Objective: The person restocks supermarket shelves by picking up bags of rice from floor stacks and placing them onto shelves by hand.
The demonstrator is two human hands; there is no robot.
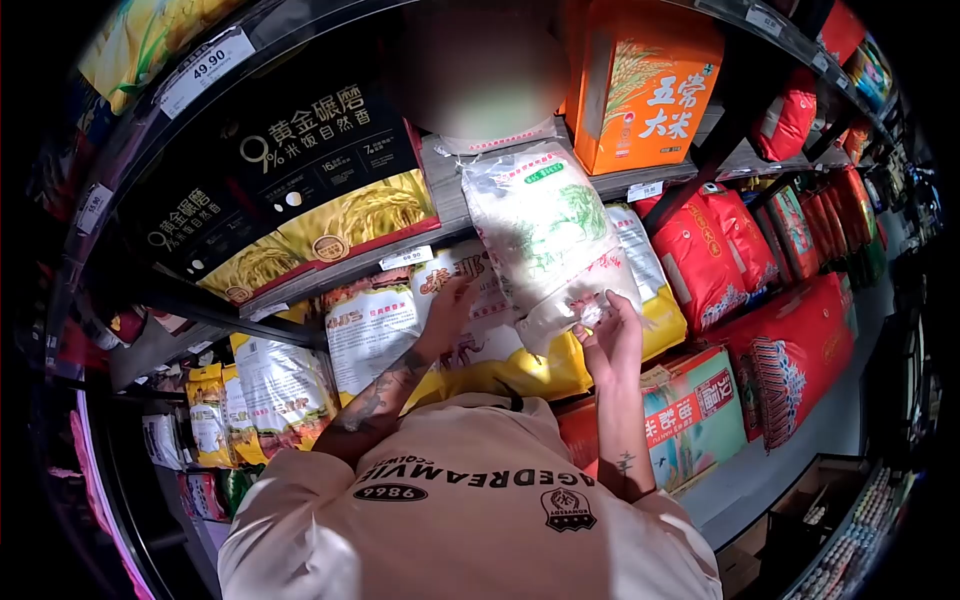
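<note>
Nearest me is the pale shirt [450, 500], and past it I see the right hand [617, 335] pinching the gathered end of a clear rice bag [545, 215]. The left hand [455, 305] is just beside the bag's left edge, though I can't tell how its fingers are set. The bag slants across the front of the grey shelf [450, 185], with an orange box [650, 90] beyond.

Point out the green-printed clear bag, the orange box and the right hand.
Green-printed clear bag [542, 230]: head view, printed front.
Orange box [648, 95]: head view, front face.
Right hand [614, 338]: head view, hand's middle.
</note>
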